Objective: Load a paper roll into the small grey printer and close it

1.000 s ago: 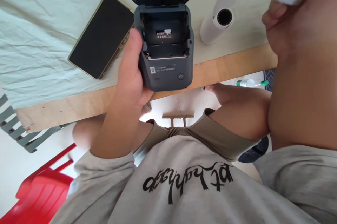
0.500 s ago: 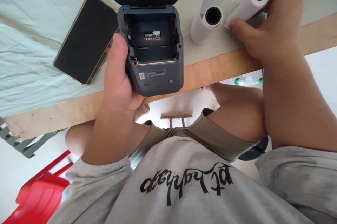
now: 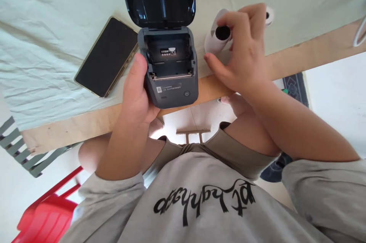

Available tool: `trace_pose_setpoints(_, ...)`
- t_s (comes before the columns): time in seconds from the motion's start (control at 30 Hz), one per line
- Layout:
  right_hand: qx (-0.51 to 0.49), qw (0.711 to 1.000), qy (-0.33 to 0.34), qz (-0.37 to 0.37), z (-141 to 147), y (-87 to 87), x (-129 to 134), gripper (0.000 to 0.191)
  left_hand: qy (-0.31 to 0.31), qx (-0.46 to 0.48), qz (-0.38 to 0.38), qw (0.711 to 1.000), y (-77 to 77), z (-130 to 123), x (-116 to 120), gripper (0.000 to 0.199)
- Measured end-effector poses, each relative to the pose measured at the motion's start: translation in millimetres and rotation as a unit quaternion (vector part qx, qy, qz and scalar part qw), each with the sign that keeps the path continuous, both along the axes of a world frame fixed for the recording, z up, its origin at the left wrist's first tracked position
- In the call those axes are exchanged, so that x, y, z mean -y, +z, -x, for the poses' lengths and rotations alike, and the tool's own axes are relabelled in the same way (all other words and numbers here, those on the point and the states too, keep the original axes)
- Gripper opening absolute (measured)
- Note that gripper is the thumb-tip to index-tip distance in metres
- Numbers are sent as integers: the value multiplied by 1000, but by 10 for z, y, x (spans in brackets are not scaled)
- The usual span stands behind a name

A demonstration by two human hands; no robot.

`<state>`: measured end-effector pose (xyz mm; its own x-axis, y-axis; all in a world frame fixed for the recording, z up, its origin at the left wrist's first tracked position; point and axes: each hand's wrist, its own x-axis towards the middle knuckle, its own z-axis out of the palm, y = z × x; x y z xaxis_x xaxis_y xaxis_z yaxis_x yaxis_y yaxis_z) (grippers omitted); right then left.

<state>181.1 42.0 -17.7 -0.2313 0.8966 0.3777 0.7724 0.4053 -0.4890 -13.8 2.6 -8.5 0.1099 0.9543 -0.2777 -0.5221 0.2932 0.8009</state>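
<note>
My left hand [image 3: 135, 92] is closed around the side of a dark label printer [image 3: 174, 92]. The printer's glossy black lid [image 3: 160, 3] stands raised, and its paper bay shows no roll inside. Over a white paper roll [image 3: 212, 43] with a dark core, my right hand [image 3: 243, 50] has its thumb at the lower end and bent fingers by the core, touching it. Part of that roll is hidden by the hand. Behind my right hand, a second white roll [image 3: 270, 16] shows only its end.
A phone [image 3: 107, 56] with a dark screen lies left of the printer on the pale green cloth [image 3: 42, 37]. The table's bare wooden edge [image 3: 71, 127] runs in front of me. A red plastic chair [image 3: 45, 216] stands at lower left. A white loop [image 3: 359, 33] shows at the right edge.
My right hand has let go of the second roll and moved left onto the dark-cored roll. My left hand still holds the open printer. The whole view has shifted slightly.
</note>
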Motion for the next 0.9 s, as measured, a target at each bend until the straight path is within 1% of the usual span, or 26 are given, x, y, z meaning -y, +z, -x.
trace_pose_setpoints(0.1, 7, 999, -14, 28, 29, -15, -83, 33, 11, 9, 2, 1000, 6, -4, -1, 34)
trace_pose_setpoints(0.17, 10, 999, -17, 40, 13, 13, -96, 32, 12, 15, 0, 1000, 9, -13, 3, 32)
trace_pose_setpoints(0.2, -3, 999, -13, 49, 6, 36, -84, 34, 13, 14, -1, 1000, 11, -17, 6, 31)
trace_pose_setpoints(0.27, -54, 996, 5, 75, 6, 85, -28, 41, 14, 8, -3, 1000, 11, -21, 11, 32)
trace_pose_setpoints(0.33, -147, 981, 27, 120, 24, 120, 47, 46, 13, 2, -4, 1000, 6, -17, 15, 33)
trace_pose_setpoints(0.4, -240, 954, 42, 177, 50, 128, 109, 45, 9, 2, -4, 1000, -3, -5, 15, 33)
trace_pose_setpoints(0.43, -279, 935, 48, 213, 62, 125, 127, 42, 5, 6, -6, 1000, -8, 2, 15, 34)
trace_pose_setpoints(0.5, -348, 888, 57, 295, 80, 120, 139, 36, -7, 15, -11, 1000, -14, 14, 10, 36)
trace_pose_setpoints(0.6, -396, 825, 60, 399, 92, 161, 119, 32, -30, 29, -21, 999, -11, 14, -4, 39)
trace_pose_setpoints(0.67, -438, 771, 58, 458, 91, 216, 103, 33, -41, 34, -24, 998, -9, 4, -16, 40)
trace_pose_setpoints(0.73, -482, 718, 53, 499, 85, 256, 95, 36, -46, 42, -31, 998, -11, -8, -27, 41)
trace_pose_setpoints(0.77, -499, 701, 49, 507, 81, 262, 94, 35, -45, 46, -38, 997, -14, -12, -30, 40)
trace_pose_setpoints(0.8, -510, 696, 43, 504, 77, 255, 93, 35, -40, 50, -45, 997, -17, -15, -32, 39)
trace_pose_setpoints(0.9, -519, 718, 25, 463, 67, 183, 88, 35, -31, 61, -58, 996, -22, -13, -31, 39)
